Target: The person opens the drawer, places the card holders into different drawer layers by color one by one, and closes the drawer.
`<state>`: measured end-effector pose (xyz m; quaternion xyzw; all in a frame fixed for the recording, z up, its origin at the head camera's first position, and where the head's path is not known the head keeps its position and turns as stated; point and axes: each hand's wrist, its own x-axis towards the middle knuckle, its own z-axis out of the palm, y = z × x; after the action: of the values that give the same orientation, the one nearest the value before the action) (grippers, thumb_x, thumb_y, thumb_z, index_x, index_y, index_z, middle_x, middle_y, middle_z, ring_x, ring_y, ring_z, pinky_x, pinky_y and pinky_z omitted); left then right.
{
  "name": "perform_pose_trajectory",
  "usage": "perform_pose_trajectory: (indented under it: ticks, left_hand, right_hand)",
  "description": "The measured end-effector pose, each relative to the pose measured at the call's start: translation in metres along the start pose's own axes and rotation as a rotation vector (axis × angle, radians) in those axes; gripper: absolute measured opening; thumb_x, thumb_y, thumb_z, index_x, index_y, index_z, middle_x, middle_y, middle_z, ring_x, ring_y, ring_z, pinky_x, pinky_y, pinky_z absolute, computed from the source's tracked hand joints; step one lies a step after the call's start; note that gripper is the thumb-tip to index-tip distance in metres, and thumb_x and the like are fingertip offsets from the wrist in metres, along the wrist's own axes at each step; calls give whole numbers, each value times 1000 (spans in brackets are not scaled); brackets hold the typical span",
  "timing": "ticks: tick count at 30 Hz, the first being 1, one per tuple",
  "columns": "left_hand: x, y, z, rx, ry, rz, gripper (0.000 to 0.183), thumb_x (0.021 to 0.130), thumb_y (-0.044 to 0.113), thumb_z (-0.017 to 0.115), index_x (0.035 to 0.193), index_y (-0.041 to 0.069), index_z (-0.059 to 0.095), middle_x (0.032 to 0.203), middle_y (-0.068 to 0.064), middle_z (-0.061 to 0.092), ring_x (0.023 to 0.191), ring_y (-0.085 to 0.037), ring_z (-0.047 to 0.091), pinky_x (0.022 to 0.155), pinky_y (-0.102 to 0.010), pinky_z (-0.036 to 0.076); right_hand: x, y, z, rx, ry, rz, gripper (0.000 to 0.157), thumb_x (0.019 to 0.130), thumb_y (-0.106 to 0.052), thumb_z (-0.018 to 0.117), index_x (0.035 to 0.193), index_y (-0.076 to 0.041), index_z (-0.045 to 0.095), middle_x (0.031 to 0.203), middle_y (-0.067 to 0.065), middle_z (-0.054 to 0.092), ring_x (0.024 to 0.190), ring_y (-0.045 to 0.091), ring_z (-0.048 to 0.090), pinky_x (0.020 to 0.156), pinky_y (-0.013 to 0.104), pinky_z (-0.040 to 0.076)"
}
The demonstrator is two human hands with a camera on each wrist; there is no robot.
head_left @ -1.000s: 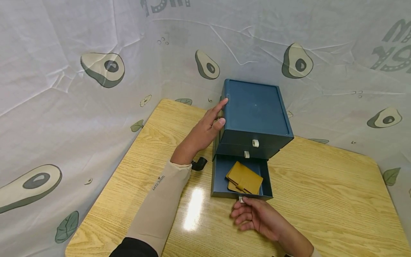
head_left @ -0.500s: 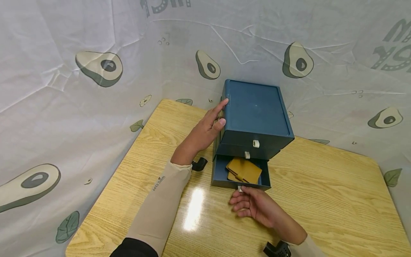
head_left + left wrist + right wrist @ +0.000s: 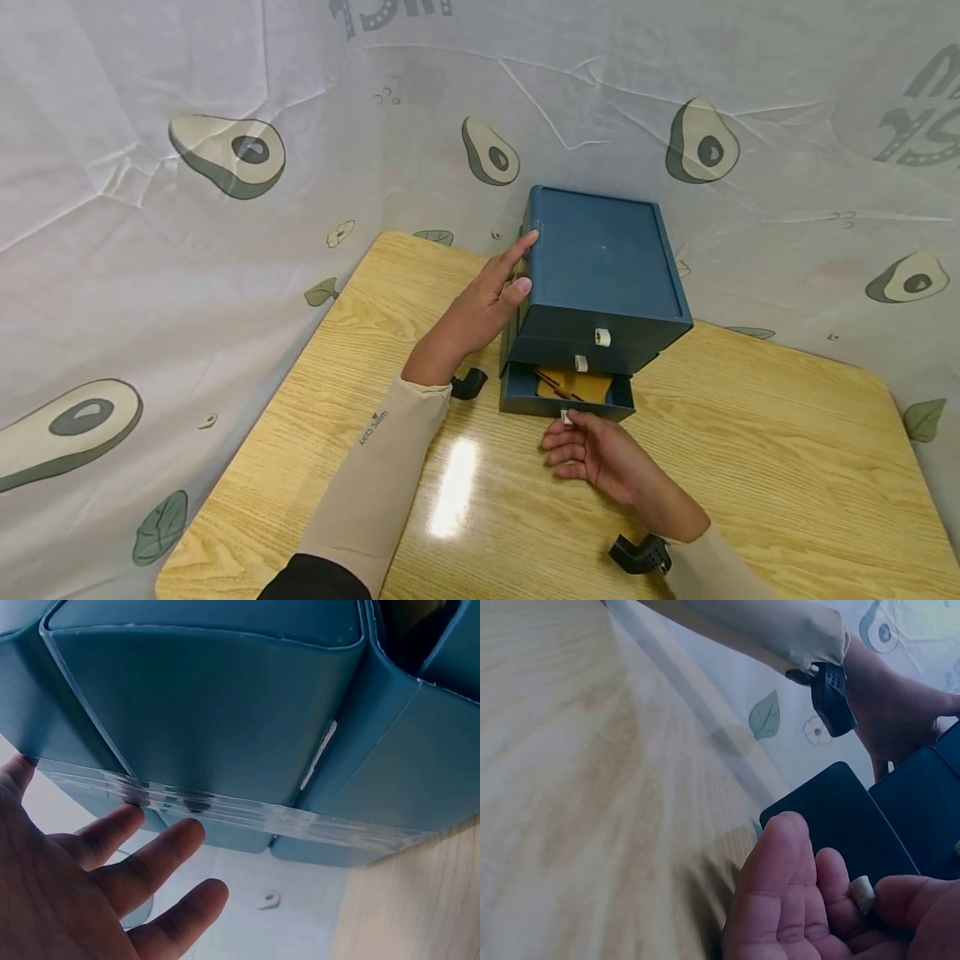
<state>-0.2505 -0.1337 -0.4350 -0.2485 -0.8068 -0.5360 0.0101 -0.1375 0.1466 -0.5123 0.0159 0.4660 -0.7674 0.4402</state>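
A blue drawer unit of three stacked drawers stands on the table. Its bottom drawer is partly pulled out, and a mustard-yellow wallet lies inside, its back part hidden under the drawer above. My right hand pinches the small white pull tab of that drawer between thumb and index finger, the other fingers loosely bent. My left hand rests with extended fingers against the unit's left side; in the left wrist view, clear tape runs across that side by the fingertips.
The wood-grained table reaches to both sides of the unit. Behind it hangs a pale cloth with avocado prints. A black wrist camera sits on the right wrist, another on the left.
The bottom drawer has slid back toward the unit, with the right hand moving along on its tab. Less of the wallet shows now. The left hand has stayed against the side.
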Motion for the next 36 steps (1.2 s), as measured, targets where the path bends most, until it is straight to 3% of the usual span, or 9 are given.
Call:
perform_pose_trajectory:
  ticks: [14,29,36]
  left_hand:
    - [3,3,3,6,-6,5,91,94,94,24,172,49,13,180,9,15,163,-27,27,126,-62,30]
    - [5,5,11,-2,-12,11,95,92,96,23,173,47,14,180,5,16,164,-27,25,126,-64,29]
    - [4,5,11,-7,-23,-5,95,93,95,24,174,45,13,180,4,16,164,-26,24,125,-67,29]
  right_hand:
    - [13,-22,-2,-76,117,8,43,121,-36,36,122,-4,66,106,5,79,92,16,77,85,33,64]
    - [17,-33,-12,-72,160,7,42,120,-34,36,116,-7,67,104,4,78,90,16,77,84,32,64]
    - [17,-32,-14,-20,107,2,42,121,-33,35,121,-4,66,105,6,79,92,17,78,86,33,64]
